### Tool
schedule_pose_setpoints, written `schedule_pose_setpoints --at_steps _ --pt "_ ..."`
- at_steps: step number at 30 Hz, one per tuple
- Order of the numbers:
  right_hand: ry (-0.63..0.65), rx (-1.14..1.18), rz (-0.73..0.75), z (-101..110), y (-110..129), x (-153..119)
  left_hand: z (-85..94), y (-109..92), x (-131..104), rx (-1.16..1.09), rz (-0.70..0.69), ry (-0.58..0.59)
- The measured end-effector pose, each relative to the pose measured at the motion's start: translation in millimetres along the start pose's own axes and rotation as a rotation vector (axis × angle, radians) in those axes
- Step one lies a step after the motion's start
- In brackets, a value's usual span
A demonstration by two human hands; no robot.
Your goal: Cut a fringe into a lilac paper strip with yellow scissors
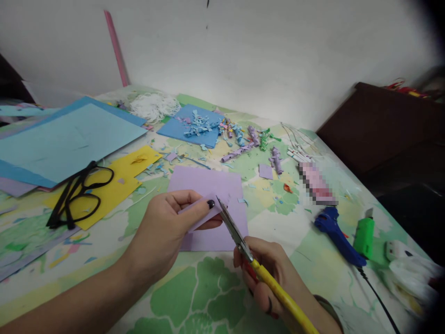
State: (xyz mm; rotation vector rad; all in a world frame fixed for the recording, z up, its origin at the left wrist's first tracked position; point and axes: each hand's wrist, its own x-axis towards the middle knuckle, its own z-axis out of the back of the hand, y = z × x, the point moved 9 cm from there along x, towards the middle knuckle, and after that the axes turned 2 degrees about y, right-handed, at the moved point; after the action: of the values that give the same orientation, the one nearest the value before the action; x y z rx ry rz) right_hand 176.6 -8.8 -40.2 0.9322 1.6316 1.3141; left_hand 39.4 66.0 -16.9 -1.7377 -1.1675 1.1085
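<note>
Purple foam-like strip (205, 217), at ten o'clock from the right hand (273, 257), is pinched between the thumb and fingers of the person's left hand (174, 215), above a matching purple sheet (215, 178). The right hand curls around the handles of yellow-handled scissors (259, 268), their tips at the strip's edge. Black glasses (83, 206) lie at nine o'clock from the left hand.
</note>
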Motion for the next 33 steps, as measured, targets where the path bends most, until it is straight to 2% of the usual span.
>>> schedule_pose_setpoints --at_steps 20,33 --pt "-0.092 -0.047 -0.013 2.4 -6.5 1.6 -0.6 -0.5 0.7 -0.02 -0.006 0.01" --pt "0.006 -0.05 0.014 -0.3 -1.6 -2.5 0.8 1.1 1.4 0.017 -0.011 0.011"
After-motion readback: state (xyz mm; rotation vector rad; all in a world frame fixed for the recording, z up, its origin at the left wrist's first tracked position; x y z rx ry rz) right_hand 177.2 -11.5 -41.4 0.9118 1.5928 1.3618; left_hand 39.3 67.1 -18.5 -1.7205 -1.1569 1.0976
